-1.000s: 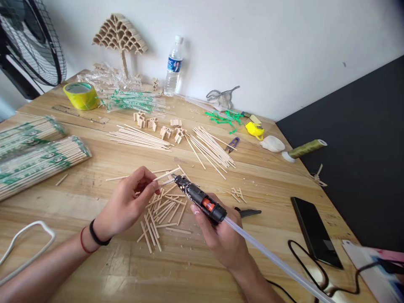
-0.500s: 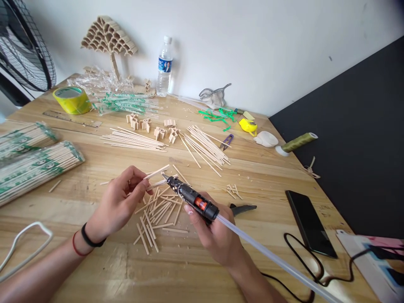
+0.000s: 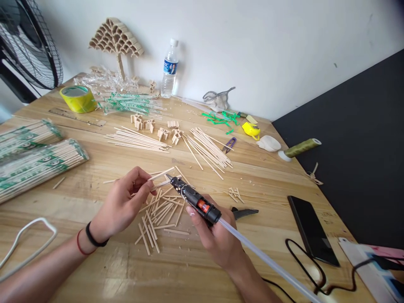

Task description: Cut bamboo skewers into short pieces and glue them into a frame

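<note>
Between its thumb and fingers, my left hand point(image 3: 128, 202) pinches short wooden sticks point(image 3: 160, 174) that point to the right. My right hand point(image 3: 217, 235) is wrapped around a black hot glue gun point(image 3: 195, 200), whose nozzle is close to those sticks; whether they touch I cannot tell. A long clear glue stick point(image 3: 261, 254) runs out of the gun's rear toward the lower right. Under both hands lies a loose pile of cut sticks point(image 3: 162, 210). Black-handled pliers or a similar tool point(image 3: 244, 213) lies partly hidden behind my right hand.
Long sticks point(image 3: 208, 147) and small glued stick pieces point(image 3: 163, 134) lie farther back. Wrapped stick bundles point(image 3: 41, 168) are on the left, near yellow tape point(image 3: 78, 99). A water bottle point(image 3: 169, 69) and a stick-built tree point(image 3: 116, 40) stand behind. A phone point(image 3: 312, 229) and cable point(image 3: 304, 256) lie right.
The whole view has shifted slightly, so things appear a little farther right. Both hands keep their grips, with the glue gun's nozzle still near the held sticks.
</note>
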A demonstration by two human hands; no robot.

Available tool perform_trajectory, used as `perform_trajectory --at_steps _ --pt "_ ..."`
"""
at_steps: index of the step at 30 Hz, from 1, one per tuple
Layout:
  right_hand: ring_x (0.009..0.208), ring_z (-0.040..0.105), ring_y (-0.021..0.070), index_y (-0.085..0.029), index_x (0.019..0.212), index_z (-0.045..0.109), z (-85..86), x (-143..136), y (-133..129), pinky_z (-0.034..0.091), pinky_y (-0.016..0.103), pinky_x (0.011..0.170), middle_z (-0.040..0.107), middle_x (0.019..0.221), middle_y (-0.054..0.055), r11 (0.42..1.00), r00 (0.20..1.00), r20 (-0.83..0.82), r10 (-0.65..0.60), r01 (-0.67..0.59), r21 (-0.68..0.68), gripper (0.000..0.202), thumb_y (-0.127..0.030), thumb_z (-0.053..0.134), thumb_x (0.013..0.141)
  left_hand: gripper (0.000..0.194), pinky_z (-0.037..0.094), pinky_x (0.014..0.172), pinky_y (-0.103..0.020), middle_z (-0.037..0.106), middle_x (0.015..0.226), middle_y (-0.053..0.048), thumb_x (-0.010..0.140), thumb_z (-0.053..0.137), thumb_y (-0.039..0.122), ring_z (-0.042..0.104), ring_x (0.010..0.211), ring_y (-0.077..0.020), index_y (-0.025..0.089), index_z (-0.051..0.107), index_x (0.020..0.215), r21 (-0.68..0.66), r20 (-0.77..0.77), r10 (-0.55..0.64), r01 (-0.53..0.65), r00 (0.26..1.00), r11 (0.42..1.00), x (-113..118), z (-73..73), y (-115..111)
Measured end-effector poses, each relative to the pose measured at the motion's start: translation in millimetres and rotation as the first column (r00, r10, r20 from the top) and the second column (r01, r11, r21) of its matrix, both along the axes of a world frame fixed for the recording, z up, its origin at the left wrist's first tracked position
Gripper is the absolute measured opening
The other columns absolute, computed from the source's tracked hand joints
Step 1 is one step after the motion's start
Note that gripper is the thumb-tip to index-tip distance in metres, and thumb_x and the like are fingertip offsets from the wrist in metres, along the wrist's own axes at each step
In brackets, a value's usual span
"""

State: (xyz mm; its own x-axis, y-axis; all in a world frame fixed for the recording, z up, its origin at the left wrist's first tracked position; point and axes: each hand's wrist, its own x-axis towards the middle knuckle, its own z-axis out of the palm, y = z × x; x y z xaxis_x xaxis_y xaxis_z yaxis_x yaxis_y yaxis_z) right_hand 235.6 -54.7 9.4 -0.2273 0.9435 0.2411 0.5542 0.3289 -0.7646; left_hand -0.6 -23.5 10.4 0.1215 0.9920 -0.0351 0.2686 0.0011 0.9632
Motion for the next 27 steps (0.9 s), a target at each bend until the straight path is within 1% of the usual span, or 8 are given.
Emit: perform_trajectory --at_steps 7,11,15,19,27 --pt "0.049 0.052 0.0124 -0.021 0.101 0.064 -0.6 0.5 -0.1 0.039 0.023 0.052 0.055 0.061 -0.007 1.000 1.000 0.001 0.008 -0.008 0.018 0.013 -0.030 0.056 0.101 0.027 0.043 0.054 -0.023 0.075 0.079 -0.004 0.100 0.059 0.045 0.055 0.060 -0.0121 0.019 0.057 0.093 0.001 0.009 -0.014 0.014 1.000 1.000 0.0 1.1 -1.7" --pt "0.050 0.053 0.0127 -0.021 0.097 0.064 -1.6 0.9 0.2 0.039 0.024 0.053 0.055 0.060 -0.007 1.000 1.000 0.010 -0.001 0.001 0.004 0.013 -0.030 0.056 0.101 0.027 0.043 0.054 -0.023 0.075 0.080 -0.003 0.100 0.059 0.045 0.056 0.060 -0.0119 0.019 0.057 0.093 0.004 0.004 -0.020 0.020 1.000 1.000 -0.6 2.3 -2.3" --pt "0.048 0.051 0.0122 -0.021 0.101 0.065 -1.5 0.9 -1.1 0.038 0.024 0.052 0.055 0.060 -0.007 1.000 1.000 -0.005 0.005 -0.005 0.022 0.013 -0.030 0.056 0.102 0.026 0.043 0.055 -0.023 0.075 0.080 -0.003 0.100 0.059 0.044 0.056 0.061 -0.0119 0.019 0.058 0.094 0.003 0.001 -0.015 0.015 1.000 1.000 0.0 1.4 -0.6" --pt "0.051 0.052 0.0119 -0.021 0.100 0.065 -0.4 1.6 -1.4 0.039 0.023 0.053 0.054 0.061 -0.007 1.000 1.000 0.014 0.002 -0.002 0.029 0.011 -0.029 0.057 0.101 0.026 0.043 0.055 -0.023 0.075 0.080 -0.003 0.100 0.059 0.044 0.056 0.061 -0.0119 0.019 0.058 0.094 -0.001 0.021 -0.012 0.012 1.000 1.000 0.2 0.1 -0.8" --pt "0.049 0.050 0.0111 -0.020 0.101 0.063 0.5 -2.3 -1.6 0.039 0.022 0.052 0.050 0.061 -0.008 0.999 0.999 -0.030 0.035 -0.034 0.022 0.010 -0.028 0.056 0.102 0.024 0.045 0.056 -0.023 0.074 0.080 -0.002 0.100 0.058 0.041 0.056 0.061 -0.0120 0.019 0.059 0.092 -0.007 0.041 -0.024 0.024 0.999 1.000 -2.7 -1.8 -1.3"
